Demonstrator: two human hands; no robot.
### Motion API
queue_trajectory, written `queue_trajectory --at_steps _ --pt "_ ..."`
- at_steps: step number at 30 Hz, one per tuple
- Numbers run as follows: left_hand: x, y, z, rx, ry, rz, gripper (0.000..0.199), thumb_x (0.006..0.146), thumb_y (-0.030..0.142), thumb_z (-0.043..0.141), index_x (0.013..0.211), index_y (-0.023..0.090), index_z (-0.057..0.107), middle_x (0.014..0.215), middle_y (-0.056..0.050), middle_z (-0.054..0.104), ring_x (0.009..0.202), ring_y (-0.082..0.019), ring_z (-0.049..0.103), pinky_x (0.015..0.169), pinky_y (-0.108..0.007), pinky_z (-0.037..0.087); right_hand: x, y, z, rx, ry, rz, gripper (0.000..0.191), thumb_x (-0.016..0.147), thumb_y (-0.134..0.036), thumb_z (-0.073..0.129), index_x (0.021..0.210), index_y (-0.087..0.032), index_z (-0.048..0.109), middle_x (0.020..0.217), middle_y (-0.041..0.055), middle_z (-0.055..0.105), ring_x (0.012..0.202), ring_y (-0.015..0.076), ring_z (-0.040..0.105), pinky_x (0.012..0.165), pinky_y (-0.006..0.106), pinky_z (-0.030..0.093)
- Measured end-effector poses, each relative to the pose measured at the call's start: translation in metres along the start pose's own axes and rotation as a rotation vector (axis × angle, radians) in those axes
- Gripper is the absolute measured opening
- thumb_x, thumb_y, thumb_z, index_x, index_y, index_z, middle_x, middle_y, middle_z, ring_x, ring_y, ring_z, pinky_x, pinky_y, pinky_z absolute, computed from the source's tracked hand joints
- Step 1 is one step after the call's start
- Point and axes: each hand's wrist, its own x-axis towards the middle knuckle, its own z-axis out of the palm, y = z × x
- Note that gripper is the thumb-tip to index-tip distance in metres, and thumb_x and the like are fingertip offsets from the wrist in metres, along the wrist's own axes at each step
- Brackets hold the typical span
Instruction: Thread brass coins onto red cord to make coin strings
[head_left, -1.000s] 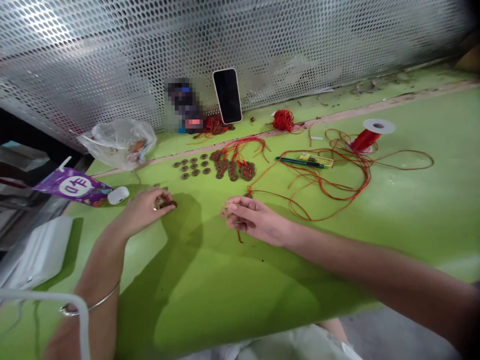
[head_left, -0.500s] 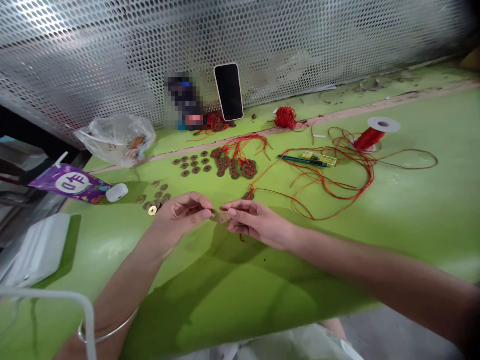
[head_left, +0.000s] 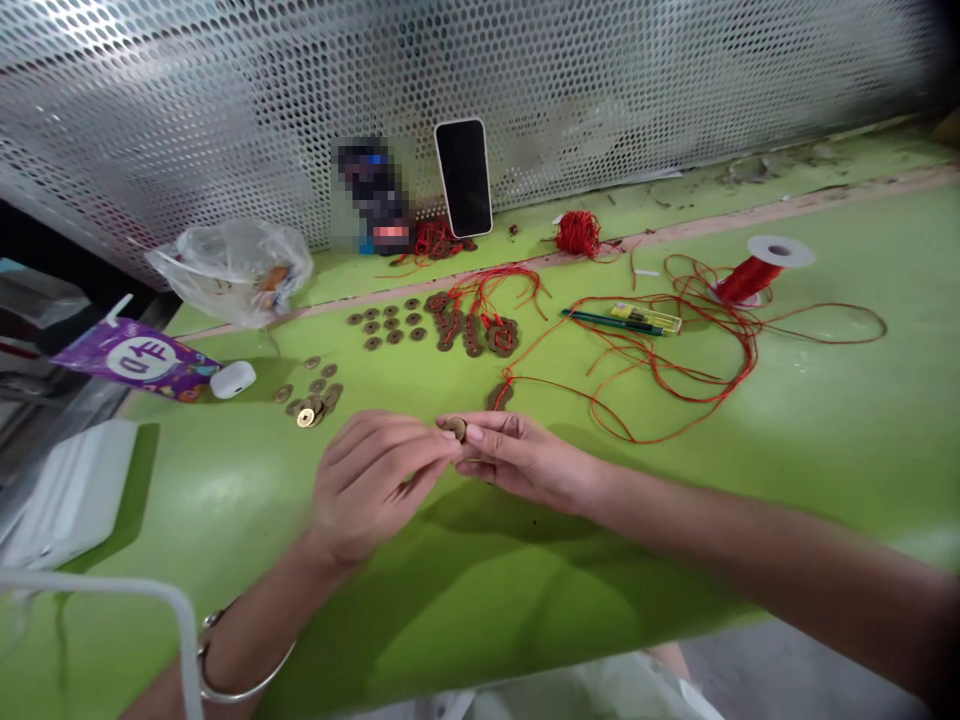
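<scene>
My right hand (head_left: 529, 460) pinches a brass-coloured coin (head_left: 456, 429) between thumb and fingers. Coming from the left, my left hand (head_left: 382, 480) has its fingertips closed at the same coin's edge; its thumb is mostly hidden. Just behind the right fingers lies a small group of joined coins (head_left: 499, 396) tied with red cord (head_left: 570, 385). To the left is a loose pile of coins (head_left: 322, 400), one of them a shiny gold coin (head_left: 305, 417). Rows of single coins (head_left: 391, 323) lie farther back, beside coin pieces laced with red cord (head_left: 472, 335).
At the right stand a red cord spool (head_left: 750, 275) and a green pen-like tool (head_left: 611, 321) by a yellow packet (head_left: 649, 317). A phone (head_left: 463, 178) leans on the perforated panel. Leftward are a plastic bag (head_left: 232, 270), a purple pouch (head_left: 135, 360) and a white earbud case (head_left: 232, 379).
My left hand has turned palm-down and moved right, its fingertips meeting the right hand's. The gap between the hands has closed. The coin in my right hand now faces up more visibly.
</scene>
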Motion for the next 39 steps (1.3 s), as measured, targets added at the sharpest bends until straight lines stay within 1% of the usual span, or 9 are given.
queue_trajectory --at_steps 7,11,17,21,25,29,34,37,39 --pt "0.003 0.001 -0.001 -0.079 -0.046 -0.007 0.023 0.075 0.006 0.072 0.092 0.019 0.062 0.082 -0.001 0.072 0.077 -0.015 0.066 0.069 -0.031 0.054 0.001 0.002 0.0 0.007 -0.031 -0.001 0.03 0.064 -0.037 0.082 0.087 -0.021 0.074 0.078 -0.0017 0.071 0.073 0.0047 0.064 0.075 0.017 0.047" --pt "0.004 -0.001 -0.001 -0.108 -0.071 -0.061 0.02 0.077 0.008 0.07 0.091 0.021 0.062 0.081 0.0 0.071 0.077 -0.015 0.064 0.07 -0.031 0.053 0.001 0.001 -0.001 0.015 -0.02 0.009 0.029 0.061 -0.039 0.083 0.081 -0.02 0.073 0.072 -0.0023 0.071 0.069 0.0045 0.064 0.074 0.017 0.048" --pt "0.004 0.0 -0.001 -0.132 -0.101 -0.087 0.022 0.081 0.011 0.065 0.094 0.028 0.062 0.082 0.004 0.071 0.077 -0.015 0.064 0.069 -0.032 0.053 0.002 0.002 -0.001 0.031 0.009 0.002 0.031 0.06 -0.038 0.083 0.084 -0.02 0.073 0.074 -0.0022 0.07 0.069 0.0048 0.064 0.074 0.017 0.049" --pt "0.004 0.002 0.0 -0.141 -0.091 -0.219 0.024 0.079 0.015 0.07 0.099 0.025 0.063 0.094 0.0 0.068 0.086 -0.016 0.063 0.076 -0.032 0.053 0.003 0.002 0.0 0.019 0.008 -0.009 0.03 0.06 -0.04 0.083 0.08 -0.019 0.073 0.071 -0.0021 0.069 0.066 0.0039 0.062 0.071 0.015 0.049" --pt "0.004 0.0 0.0 -0.165 -0.154 -0.363 0.022 0.078 0.024 0.071 0.1 0.023 0.066 0.097 -0.004 0.067 0.089 -0.018 0.063 0.08 -0.032 0.054 0.003 0.001 -0.001 -0.007 0.002 0.001 0.031 0.06 -0.04 0.083 0.081 -0.019 0.073 0.073 -0.0025 0.069 0.065 0.0029 0.061 0.07 0.014 0.048" --pt "0.004 0.0 0.0 -0.197 -0.167 -0.399 0.017 0.078 0.024 0.071 0.095 0.022 0.068 0.092 -0.003 0.067 0.083 -0.017 0.064 0.076 -0.03 0.054 0.002 0.001 -0.001 -0.027 0.003 0.003 0.033 0.06 -0.04 0.083 0.085 -0.02 0.074 0.073 -0.0019 0.069 0.065 0.003 0.061 0.069 0.013 0.048" --pt "0.005 0.006 0.001 -0.2 -0.176 -0.405 0.016 0.08 0.022 0.069 0.095 0.022 0.067 0.092 -0.003 0.067 0.085 -0.017 0.063 0.078 -0.03 0.053 0.001 -0.001 0.001 -0.035 0.003 -0.001 0.031 0.06 -0.039 0.083 0.083 -0.019 0.074 0.075 -0.0009 0.069 0.07 0.0043 0.062 0.074 0.015 0.048" --pt "0.005 -0.004 -0.003 -0.206 -0.248 -0.396 0.021 0.08 0.032 0.069 0.1 0.023 0.066 0.097 -0.003 0.067 0.089 -0.018 0.063 0.08 -0.031 0.052 0.001 0.0 0.002 -0.035 0.03 0.003 0.032 0.058 -0.039 0.084 0.08 -0.019 0.074 0.073 -0.0016 0.068 0.066 0.0037 0.06 0.073 0.015 0.048" --pt "0.001 -0.026 -0.01 -0.154 -0.26 -0.426 0.025 0.082 0.04 0.067 0.102 0.025 0.066 0.1 -0.003 0.068 0.09 -0.018 0.063 0.08 -0.032 0.052 0.002 0.001 0.002 -0.019 0.056 0.008 0.032 0.056 -0.039 0.084 0.079 -0.018 0.074 0.074 -0.0018 0.069 0.063 0.0027 0.059 0.071 0.015 0.048"
